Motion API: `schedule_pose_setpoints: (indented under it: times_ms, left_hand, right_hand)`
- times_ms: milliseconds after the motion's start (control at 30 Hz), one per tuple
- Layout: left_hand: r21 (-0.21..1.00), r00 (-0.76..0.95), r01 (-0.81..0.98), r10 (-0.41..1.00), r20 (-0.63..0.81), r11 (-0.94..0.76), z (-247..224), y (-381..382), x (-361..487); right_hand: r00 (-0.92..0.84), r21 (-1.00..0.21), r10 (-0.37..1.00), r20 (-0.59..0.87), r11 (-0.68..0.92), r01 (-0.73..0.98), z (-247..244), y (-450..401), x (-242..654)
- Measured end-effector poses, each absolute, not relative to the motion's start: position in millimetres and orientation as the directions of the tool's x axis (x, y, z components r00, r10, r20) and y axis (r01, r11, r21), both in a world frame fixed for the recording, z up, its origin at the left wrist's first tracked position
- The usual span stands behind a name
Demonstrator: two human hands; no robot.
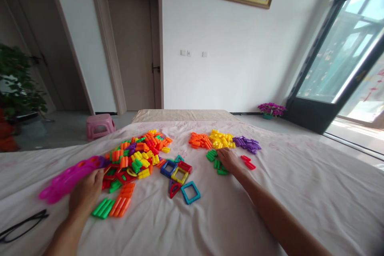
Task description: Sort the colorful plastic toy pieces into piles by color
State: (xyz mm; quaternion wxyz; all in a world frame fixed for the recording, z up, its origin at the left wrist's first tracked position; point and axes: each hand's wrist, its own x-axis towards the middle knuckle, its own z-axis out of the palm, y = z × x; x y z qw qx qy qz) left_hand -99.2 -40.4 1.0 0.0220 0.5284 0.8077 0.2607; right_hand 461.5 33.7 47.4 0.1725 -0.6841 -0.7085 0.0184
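Observation:
My left hand (85,192) is at the near left edge of a mixed heap of plastic building pieces (141,154). Its fingers are curled together beside a magenta plastic piece (67,178), and whatever they hold is hidden. My right hand (228,160) reaches down over a small group of green plastic tube pieces (222,171), with fingers bent and tips out of sight. Sorted groups of orange pieces (200,141), yellow pieces (220,140) and purple pieces (247,144) lie just behind it. A few red pieces (248,163) are to its right.
Between the hands lie magnetic frame tiles, among them a light blue square (190,193) and a yellow square (180,175). Joined green tubes (103,209) and orange tubes (121,204) rest nearer. Eyeglasses (25,224) lie at the left on the cloth (228,220). A pink stool (100,127) stands beyond.

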Motion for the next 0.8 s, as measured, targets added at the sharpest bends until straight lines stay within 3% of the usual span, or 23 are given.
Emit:
schedule_pose_setpoints:
  times_ms: [100, 200, 333, 433, 500, 700, 800]
  left_hand:
    - [0.449, -0.454, 0.833, 0.863, 0.219, 0.324, 6, -43, -94]
    - [0.455, -0.456, 0.830, 0.862, 0.221, 0.323, 10, -44, -91]
    - [0.448, -0.452, 0.836, 0.860, 0.238, 0.316, 11, -45, -90]
    - [0.440, -0.455, 0.838, 0.858, 0.238, 0.323, 14, -46, -89]
    - [0.440, -0.457, 0.836, 0.859, 0.232, 0.327, 16, -47, -87]
    - [0.426, -0.459, 0.840, 0.860, 0.224, 0.337, 19, -48, -86]
    - [0.427, -0.458, 0.839, 0.861, 0.222, 0.337, 17, -47, -88]
  right_hand:
    - [0.017, -0.250, 0.940, 0.340, 0.073, 0.965, 53, 30, 448]
    - [-0.129, -0.274, 0.891, 0.436, 0.268, 0.924, 58, 21, 414]
    - [-0.422, -0.369, 0.813, 0.402, 0.566, 0.738, 63, 2, 338]
    - [-0.566, -0.367, 0.736, 0.371, 0.676, 0.638, 68, -9, 273]
    - [-0.606, -0.335, 0.711, 0.358, 0.703, 0.627, 70, -12, 232]
    - [-0.494, -0.256, 0.811, 0.312, 0.573, 0.779, 68, -9, 143]
    - [-0.534, -0.224, 0.787, 0.309, 0.606, 0.763, 62, -11, 125]
